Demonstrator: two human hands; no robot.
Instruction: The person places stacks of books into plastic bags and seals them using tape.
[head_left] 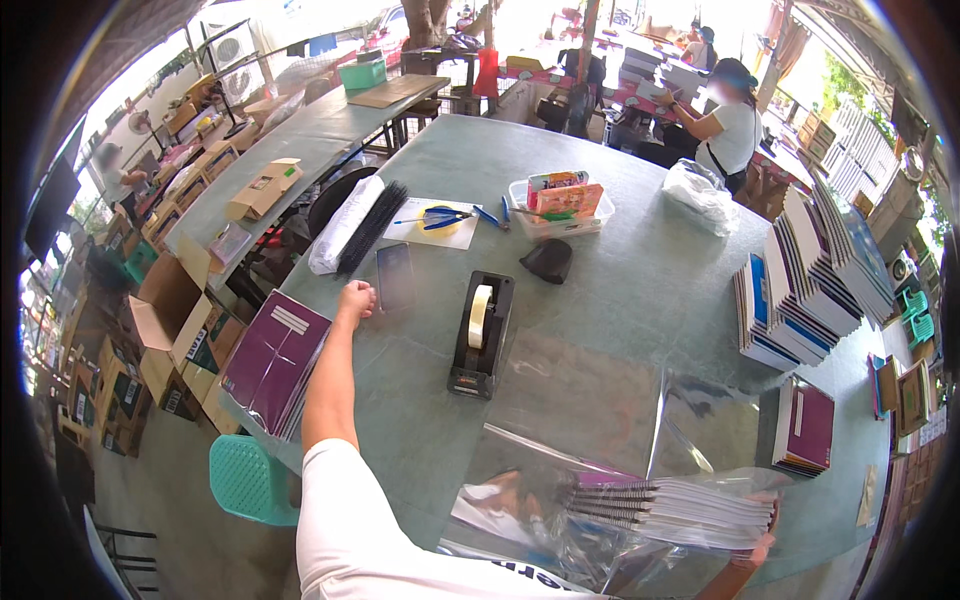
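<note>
My left hand (357, 299) is closed over the table, its fingers curled; whether anything is inside them is hidden. Just beyond it lies a dark, phone-like flat rectangle (395, 277). At the lower right, my right hand (762, 548) grips the far end of a stack of spiral-bound notebooks (665, 510), whose coils face left. Clear plastic bag film (600, 550) surrounds that stack. Flat clear plastic bags (580, 400) lie on the table just above it. Between my hands stands a black tape dispenser (482, 335) with a roll of tape.
Purple notebooks in stacks sit at the left edge (278, 350) and right (806, 425). Tall leaning stacks of notebooks (805, 280) stand at right. A clear tub (560, 215), black pouch (547, 261), pliers (435, 217) and black bristly strip (372, 228) occupy the far side. A green stool (248, 478) stands lower left.
</note>
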